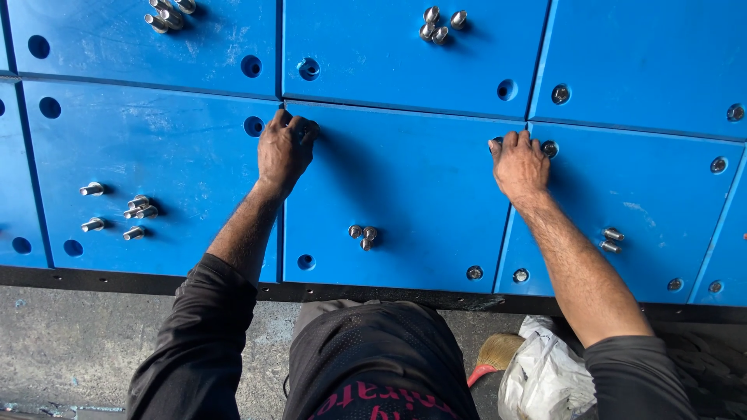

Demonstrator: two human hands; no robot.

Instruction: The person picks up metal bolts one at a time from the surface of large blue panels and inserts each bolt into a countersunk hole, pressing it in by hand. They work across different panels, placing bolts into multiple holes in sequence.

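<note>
Pressing both hands on the blue panel (405,187).
Left hand (285,149) curled over its top-left corner hole; right hand (519,165) curled at its top-right; what either held, hidden.

A square blue panel (405,194) is lying flat among matching panels, its two far corners sitting under the fingers of the left hand (285,149) and the right hand (518,165). Round holes are showing at its corners: the far-left one is lying hidden under the left fingers (299,128), the far-right one is peeking out just beside the right fingers (510,142). A small cluster of silver bolts (362,235) is resting on it, well nearer than both sets of fingers.
</note>
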